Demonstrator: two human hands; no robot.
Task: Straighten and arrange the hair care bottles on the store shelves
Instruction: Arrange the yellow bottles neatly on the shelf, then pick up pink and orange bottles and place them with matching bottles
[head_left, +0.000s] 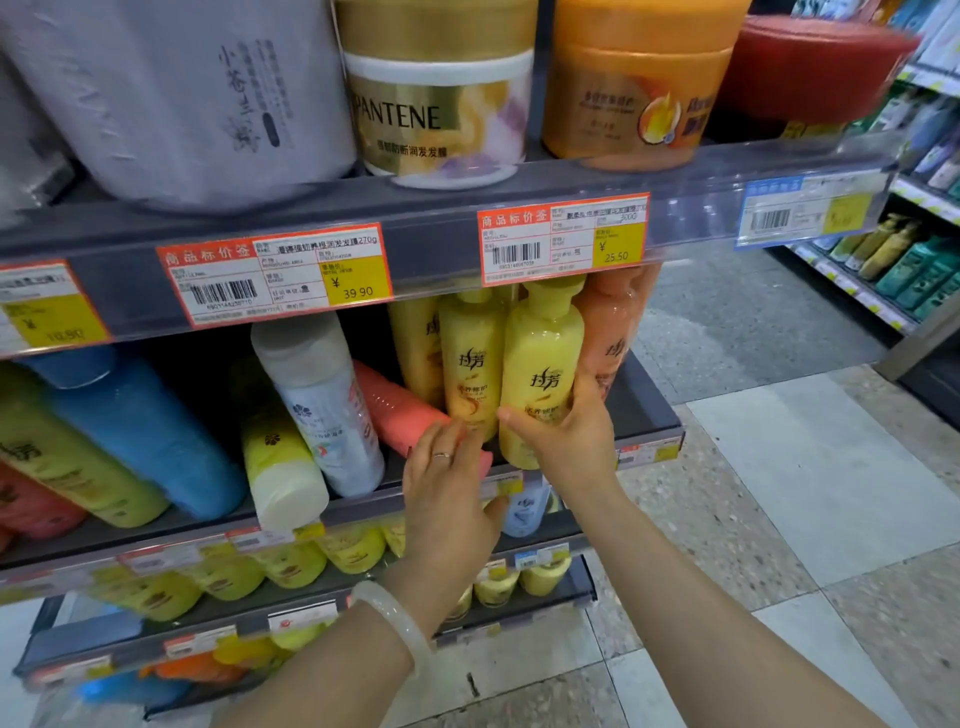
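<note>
From the head view, the right hand (571, 441) has its grip clamped around an upright yellow bottle (540, 364) at the front of the middle shelf (644, 410). The left hand (447, 483), fingers apart, rests flat on a toppled pink bottle (395, 405) lying just beside it. A leaning white bottle (322, 405) and a blue bottle (140, 431) crowd the left; an orange bottle (613, 332) stands behind the right hand.

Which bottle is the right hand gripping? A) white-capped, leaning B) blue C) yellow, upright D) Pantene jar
C: the right hand wraps the lower part of the upright yellow bottle at the shelf front, while the left hand rests on the toppled pink bottle.
</note>
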